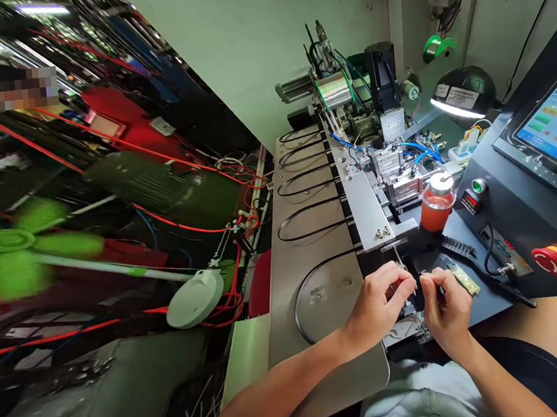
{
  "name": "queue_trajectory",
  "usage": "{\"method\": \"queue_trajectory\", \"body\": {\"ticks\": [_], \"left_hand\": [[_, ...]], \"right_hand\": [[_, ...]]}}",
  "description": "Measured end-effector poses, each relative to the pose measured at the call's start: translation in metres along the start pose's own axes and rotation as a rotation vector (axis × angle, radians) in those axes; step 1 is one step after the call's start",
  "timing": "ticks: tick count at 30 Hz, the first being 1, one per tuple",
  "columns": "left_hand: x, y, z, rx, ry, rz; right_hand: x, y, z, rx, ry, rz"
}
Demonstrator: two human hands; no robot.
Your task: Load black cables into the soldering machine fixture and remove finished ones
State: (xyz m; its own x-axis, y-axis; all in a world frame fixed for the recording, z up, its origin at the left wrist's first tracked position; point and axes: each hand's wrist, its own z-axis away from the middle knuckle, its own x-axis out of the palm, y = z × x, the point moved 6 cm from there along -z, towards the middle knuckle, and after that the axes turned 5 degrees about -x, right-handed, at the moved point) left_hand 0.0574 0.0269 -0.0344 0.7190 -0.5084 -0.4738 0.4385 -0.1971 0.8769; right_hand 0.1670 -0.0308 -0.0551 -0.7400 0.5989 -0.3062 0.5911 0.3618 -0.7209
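Note:
My left hand point(382, 300) is closed over the near end of a machine's metal rail point(365, 209), thumb and fingers pinched together. Just to its right, my right hand point(445, 304) is also closed, its thumb against the bent forefinger. Whatever sits between the fingertips of either hand is too small to make out. Below the hands lies a metal fixture point(403, 328). On the plate to the left, black cables point(298, 299) lie in a row of loops, their ends at the rail.
A jar of red liquid point(435, 208), a black brush point(459, 246) and a lamp point(465, 89) stand or lie beyond my right hand. At right is a control panel with a red stop button point(553, 260). A green fan point(8, 243) and a person point(27, 89) are at left.

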Motion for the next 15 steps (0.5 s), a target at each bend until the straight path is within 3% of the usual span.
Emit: {"method": "queue_trajectory", "body": {"ticks": [7,11,15], "left_hand": [[-0.011,-0.008,-0.006,-0.021,0.052,-0.166],[-0.016,-0.019,-0.012,-0.086,0.046,-0.302],[-0.013,-0.025,-0.015,-0.127,0.002,-0.347]], "right_hand": [[-0.002,0.022,0.0,0.169,-0.145,-0.041],[-0.017,0.041,-0.004,0.291,-0.095,-0.066],[-0.022,0.048,-0.006,0.313,-0.08,-0.042]]}}
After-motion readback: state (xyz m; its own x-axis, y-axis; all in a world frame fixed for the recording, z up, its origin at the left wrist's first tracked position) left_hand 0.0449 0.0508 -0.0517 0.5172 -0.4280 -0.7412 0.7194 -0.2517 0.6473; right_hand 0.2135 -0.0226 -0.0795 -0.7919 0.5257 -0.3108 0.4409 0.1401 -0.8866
